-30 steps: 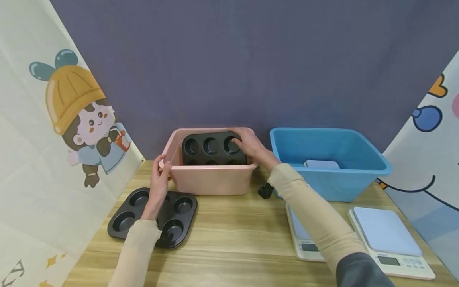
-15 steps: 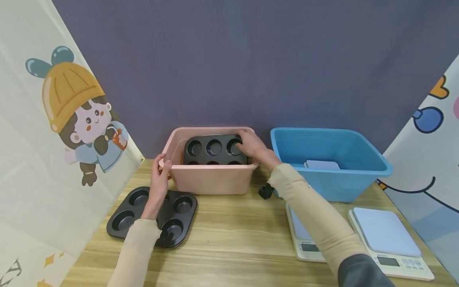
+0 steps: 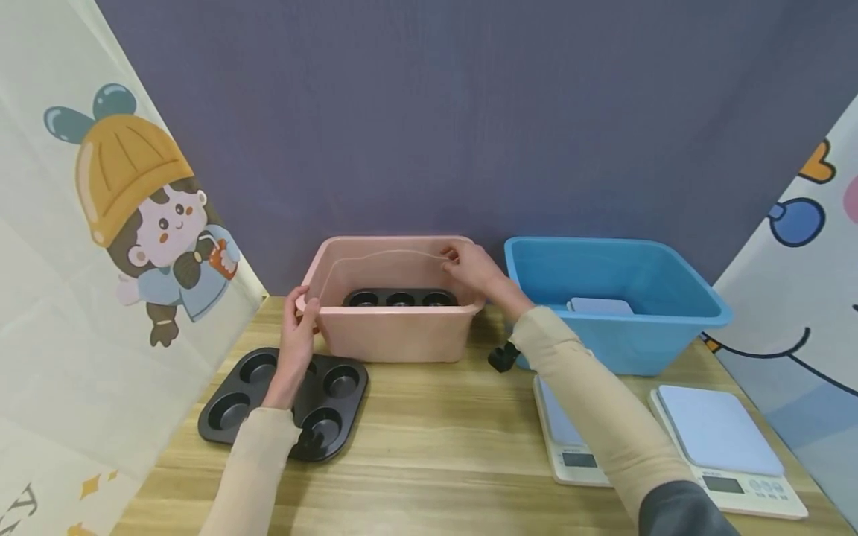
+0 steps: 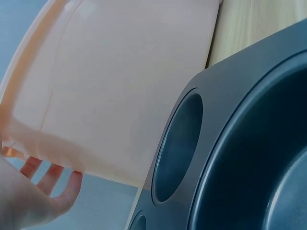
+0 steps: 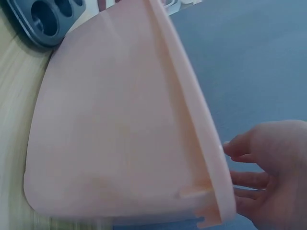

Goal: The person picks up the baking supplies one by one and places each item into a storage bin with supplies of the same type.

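Observation:
My left hand [image 3: 297, 335] grips the front left corner of the pink plastic bin [image 3: 395, 335]; in the left wrist view its fingertips [image 4: 73, 184] show against the bin's side. Inside the bin sits a dark muffin tin [image 3: 418, 296], its lower part hidden by the front wall. My right hand [image 3: 472, 268] hovers over the bin's right end with loosely bent fingers and nothing in them. A second dark muffin tin [image 3: 351, 406] lies on the table under my left forearm.
A blue plastic bin [image 3: 623, 346] stands right of the pink one, with a pale flat item [image 3: 599, 306] inside. Two kitchen scales lie in front: one [image 3: 559, 424] partly under my right forearm, the other [image 3: 727, 432] farther right. A dark curtain [image 3: 402, 112] hangs behind.
The muffin tin in the pink bin has dropped from upright against the rim down into the bin. My right hand has let go of it. The left hand stays at the corner.

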Tool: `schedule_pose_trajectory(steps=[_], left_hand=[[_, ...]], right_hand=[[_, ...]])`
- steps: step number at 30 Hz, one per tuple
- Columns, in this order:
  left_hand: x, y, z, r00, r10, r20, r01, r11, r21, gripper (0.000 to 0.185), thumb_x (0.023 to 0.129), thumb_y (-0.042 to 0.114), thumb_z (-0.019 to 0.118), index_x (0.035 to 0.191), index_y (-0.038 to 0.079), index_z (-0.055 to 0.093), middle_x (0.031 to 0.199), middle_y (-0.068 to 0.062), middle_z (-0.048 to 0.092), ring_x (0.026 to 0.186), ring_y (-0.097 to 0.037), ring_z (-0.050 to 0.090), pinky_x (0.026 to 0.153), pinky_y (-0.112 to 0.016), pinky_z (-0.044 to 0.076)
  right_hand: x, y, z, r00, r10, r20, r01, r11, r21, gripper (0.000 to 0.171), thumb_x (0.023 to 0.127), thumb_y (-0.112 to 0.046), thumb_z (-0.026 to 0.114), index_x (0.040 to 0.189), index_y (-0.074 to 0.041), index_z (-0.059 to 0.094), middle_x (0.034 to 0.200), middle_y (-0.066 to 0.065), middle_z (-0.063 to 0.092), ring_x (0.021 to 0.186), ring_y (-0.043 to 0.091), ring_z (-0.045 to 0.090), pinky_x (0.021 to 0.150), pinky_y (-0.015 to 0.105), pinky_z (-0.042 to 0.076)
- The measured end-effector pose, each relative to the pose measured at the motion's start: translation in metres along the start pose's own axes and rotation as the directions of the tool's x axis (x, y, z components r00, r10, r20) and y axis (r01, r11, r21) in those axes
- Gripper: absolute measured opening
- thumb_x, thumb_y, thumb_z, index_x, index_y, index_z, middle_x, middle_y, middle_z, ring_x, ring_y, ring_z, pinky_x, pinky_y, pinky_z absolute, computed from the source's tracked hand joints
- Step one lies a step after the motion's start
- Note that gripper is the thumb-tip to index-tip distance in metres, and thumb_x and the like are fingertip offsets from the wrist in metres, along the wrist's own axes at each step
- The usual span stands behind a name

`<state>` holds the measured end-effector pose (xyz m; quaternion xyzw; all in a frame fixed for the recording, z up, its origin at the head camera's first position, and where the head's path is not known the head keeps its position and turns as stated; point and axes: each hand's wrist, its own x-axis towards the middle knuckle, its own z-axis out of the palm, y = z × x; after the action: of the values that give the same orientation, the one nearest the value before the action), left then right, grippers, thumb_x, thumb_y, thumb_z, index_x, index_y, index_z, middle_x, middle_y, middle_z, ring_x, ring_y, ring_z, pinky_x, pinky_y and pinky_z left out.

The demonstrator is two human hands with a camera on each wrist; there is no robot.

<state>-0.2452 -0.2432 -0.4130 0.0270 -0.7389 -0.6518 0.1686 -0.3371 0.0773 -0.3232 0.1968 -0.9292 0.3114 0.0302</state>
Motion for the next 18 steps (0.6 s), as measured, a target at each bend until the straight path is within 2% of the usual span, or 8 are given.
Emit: schedule_pose_trajectory(steps=[11, 18], left_hand=[[0.000, -0.001, -0.003, 1.000, -0.002, -0.005, 0.002, 1.000, 0.014, 0.054, 0.103, 0.043, 0.047, 0.150, 0.023, 0.030, 0.148, -0.012, 0.033, 0.128, -0.026, 0.041, 0.100, -0.048, 0.038], [0.002, -0.001, -0.003, 1.000, 0.018, 0.003, -0.018, 1.000, 0.015, 0.054, 0.104, 0.042, 0.047, 0.150, 0.022, 0.030, 0.148, -0.012, 0.032, 0.129, -0.026, 0.040, 0.097, -0.042, 0.038]], right_hand=[[-0.026, -0.001, -0.009, 0.992, -0.025, -0.124, 0.039, 0.993, 0.109, 0.026, 0.100, -0.019, 0.058, 0.123, -0.009, 0.063, 0.115, 0.012, 0.067, 0.105, 0.028, 0.062, 0.094, 0.043, 0.050], [-0.040, -0.004, -0.010, 0.991, -0.029, -0.128, 0.048, 0.987, 0.155, 0.025, 0.100, -0.022, 0.058, 0.122, -0.011, 0.063, 0.107, 0.010, 0.067, 0.095, 0.025, 0.061, 0.085, 0.040, 0.050]])
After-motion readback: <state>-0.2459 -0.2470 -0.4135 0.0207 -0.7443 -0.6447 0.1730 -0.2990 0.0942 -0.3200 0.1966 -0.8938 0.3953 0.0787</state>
